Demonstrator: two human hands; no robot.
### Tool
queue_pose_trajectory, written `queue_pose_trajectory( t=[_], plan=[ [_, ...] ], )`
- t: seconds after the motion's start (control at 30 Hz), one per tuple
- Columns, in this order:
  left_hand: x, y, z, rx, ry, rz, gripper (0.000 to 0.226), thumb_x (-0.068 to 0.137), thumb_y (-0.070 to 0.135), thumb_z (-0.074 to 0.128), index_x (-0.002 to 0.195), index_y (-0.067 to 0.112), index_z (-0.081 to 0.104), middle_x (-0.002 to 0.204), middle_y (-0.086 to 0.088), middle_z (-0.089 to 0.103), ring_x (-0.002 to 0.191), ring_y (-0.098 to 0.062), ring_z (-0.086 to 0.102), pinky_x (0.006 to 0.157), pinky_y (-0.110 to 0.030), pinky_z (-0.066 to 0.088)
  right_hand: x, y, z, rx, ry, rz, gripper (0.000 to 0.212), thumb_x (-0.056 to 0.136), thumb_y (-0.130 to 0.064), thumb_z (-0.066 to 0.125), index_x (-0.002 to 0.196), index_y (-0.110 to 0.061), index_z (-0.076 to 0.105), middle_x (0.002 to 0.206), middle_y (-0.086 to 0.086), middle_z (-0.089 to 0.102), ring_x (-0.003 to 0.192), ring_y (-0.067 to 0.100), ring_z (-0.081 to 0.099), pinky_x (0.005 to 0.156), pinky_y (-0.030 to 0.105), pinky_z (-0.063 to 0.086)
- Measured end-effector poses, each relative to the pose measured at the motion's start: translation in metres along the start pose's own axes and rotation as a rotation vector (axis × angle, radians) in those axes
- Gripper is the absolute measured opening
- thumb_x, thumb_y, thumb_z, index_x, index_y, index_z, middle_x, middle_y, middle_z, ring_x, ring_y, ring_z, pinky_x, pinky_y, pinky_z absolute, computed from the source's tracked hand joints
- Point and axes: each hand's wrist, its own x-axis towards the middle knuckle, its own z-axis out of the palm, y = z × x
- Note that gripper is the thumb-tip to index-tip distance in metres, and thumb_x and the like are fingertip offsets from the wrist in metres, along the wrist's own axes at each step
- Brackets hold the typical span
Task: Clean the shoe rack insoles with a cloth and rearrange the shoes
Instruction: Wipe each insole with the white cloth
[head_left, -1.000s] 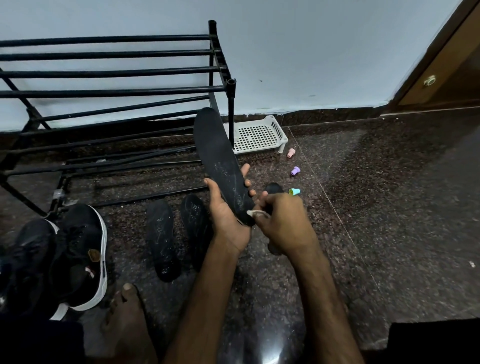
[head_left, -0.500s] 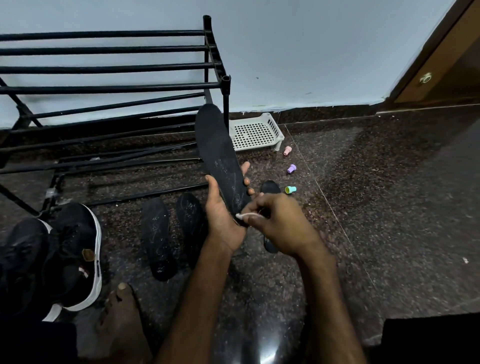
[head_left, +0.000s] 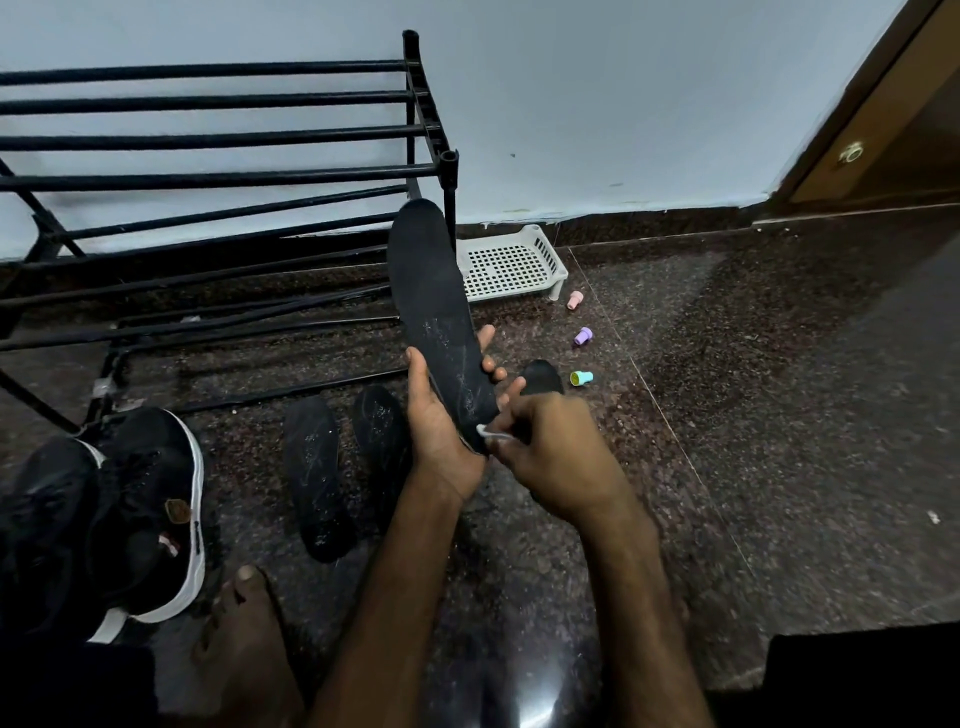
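Observation:
My left hand (head_left: 441, 431) grips the heel end of a black insole (head_left: 434, 306), held upright with pale scuff marks on its face. My right hand (head_left: 550, 447) is closed on a small white cloth (head_left: 488, 432) pressed against the insole's lower edge. Two more black insoles (head_left: 314, 478) (head_left: 379, 431) lie on the floor to the left of my hands. A fourth insole (head_left: 543, 376) peeks out behind my right hand. A pair of black shoes with white soles (head_left: 130, 514) sits at the lower left. The black metal shoe rack (head_left: 223, 176) stands against the wall, its bars bare.
A white perforated plastic tray (head_left: 511, 265) lies by the wall right of the rack. Pink (head_left: 574, 300), purple (head_left: 583, 336) and teal (head_left: 582, 378) small caps lie on the dark granite floor. My bare foot (head_left: 244, 644) is at the bottom. A wooden door (head_left: 883, 119) is at the far right.
My right hand with the cloth has shifted slightly along the insole's lower end. The insole stays in my left hand. The view has drifted a little.

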Motion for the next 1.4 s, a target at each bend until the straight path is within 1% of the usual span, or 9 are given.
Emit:
queue_pose_trajectory(
  t=[0.1, 0.27, 0.4, 0.5, 0.63, 0.83, 1.03, 1.2, 1.4],
  plan=[
    [0.000, -0.002, -0.003, -0.005, 0.034, 0.015, 0.081, 0.096, 0.067, 0.029, 0.134, 0.000, 0.055, 0.086, -0.006, 0.059, 0.082, -0.019, 0.057, 0.092, -0.041, 0.050, 0.000, -0.011, -0.001, 0.078, -0.053, -0.032, 0.006, 0.083, -0.022, 0.075, 0.080, -0.018, 0.076, 0.079, -0.006, 0.073, 0.075, 0.003, 0.067, 0.078, 0.028, 0.056],
    [-0.002, -0.005, 0.003, 0.020, 0.029, 0.009, 0.080, 0.095, 0.066, 0.025, 0.133, 0.002, 0.054, 0.110, -0.015, 0.065, 0.103, -0.027, 0.064, 0.102, -0.041, 0.047, 0.009, -0.010, 0.006, 0.021, 0.171, 0.052, 0.010, 0.083, -0.025, 0.071, 0.078, -0.016, 0.070, 0.078, -0.004, 0.071, 0.075, 0.017, 0.067, 0.074, 0.033, 0.055],
    [-0.004, -0.005, 0.005, 0.014, 0.065, 0.009, 0.083, 0.095, 0.068, 0.022, 0.138, 0.003, 0.050, 0.122, -0.017, 0.066, 0.108, -0.029, 0.066, 0.090, -0.042, 0.055, 0.004, -0.008, -0.007, -0.034, -0.017, 0.113, 0.024, 0.081, -0.026, 0.076, 0.061, -0.022, 0.062, 0.070, -0.007, 0.067, 0.072, 0.013, 0.066, 0.071, 0.025, 0.052],
    [-0.003, -0.004, 0.005, 0.022, 0.086, 0.021, 0.085, 0.095, 0.069, 0.020, 0.140, 0.003, 0.048, 0.121, -0.017, 0.067, 0.107, -0.030, 0.067, 0.091, -0.042, 0.055, 0.003, -0.018, -0.004, 0.041, -0.018, 0.035, 0.011, 0.081, -0.023, 0.076, 0.071, -0.018, 0.073, 0.072, -0.006, 0.072, 0.069, 0.005, 0.066, 0.072, 0.024, 0.055],
    [-0.002, -0.002, 0.008, 0.048, 0.077, 0.050, 0.085, 0.096, 0.068, 0.017, 0.141, 0.002, 0.046, 0.123, -0.019, 0.066, 0.113, -0.031, 0.065, 0.099, -0.043, 0.049, 0.011, -0.012, 0.003, 0.017, 0.145, 0.120, 0.012, 0.081, -0.026, 0.074, 0.074, -0.018, 0.069, 0.080, -0.002, 0.073, 0.077, 0.018, 0.069, 0.074, 0.031, 0.055],
    [-0.002, -0.006, 0.004, 0.055, 0.091, 0.065, 0.086, 0.095, 0.069, 0.020, 0.141, 0.001, 0.045, 0.128, -0.021, 0.063, 0.121, -0.033, 0.060, 0.103, -0.043, 0.048, 0.004, -0.022, -0.003, -0.049, -0.022, 0.071, 0.008, 0.081, -0.022, 0.074, 0.074, -0.017, 0.075, 0.080, -0.003, 0.073, 0.080, 0.013, 0.068, 0.080, 0.030, 0.056],
    [-0.001, -0.003, 0.006, 0.081, 0.072, 0.095, 0.086, 0.096, 0.068, 0.015, 0.141, 0.001, 0.045, 0.129, -0.023, 0.062, 0.124, -0.033, 0.058, 0.104, -0.045, 0.046, 0.011, -0.011, 0.002, -0.045, 0.197, 0.159, 0.009, 0.082, -0.027, 0.074, 0.076, -0.021, 0.072, 0.081, -0.001, 0.073, 0.079, 0.019, 0.068, 0.073, 0.027, 0.053],
    [-0.002, -0.007, 0.005, 0.061, 0.078, 0.080, 0.087, 0.095, 0.069, 0.017, 0.141, 0.001, 0.045, 0.130, -0.022, 0.062, 0.123, -0.033, 0.059, 0.101, -0.042, 0.048, 0.005, -0.022, -0.006, -0.008, -0.023, 0.089, 0.012, 0.081, -0.026, 0.076, 0.071, -0.020, 0.073, 0.072, -0.008, 0.070, 0.068, 0.008, 0.065, 0.069, 0.023, 0.052],
    [-0.003, -0.005, 0.005, 0.015, 0.038, 0.073, 0.087, 0.094, 0.069, 0.018, 0.142, 0.001, 0.043, 0.132, -0.022, 0.060, 0.127, -0.033, 0.056, 0.107, -0.047, 0.043, 0.009, -0.013, -0.001, -0.080, 0.167, 0.205, 0.010, 0.081, -0.029, 0.075, 0.077, -0.020, 0.071, 0.082, -0.001, 0.071, 0.081, 0.020, 0.068, 0.071, 0.025, 0.051]
  ],
)
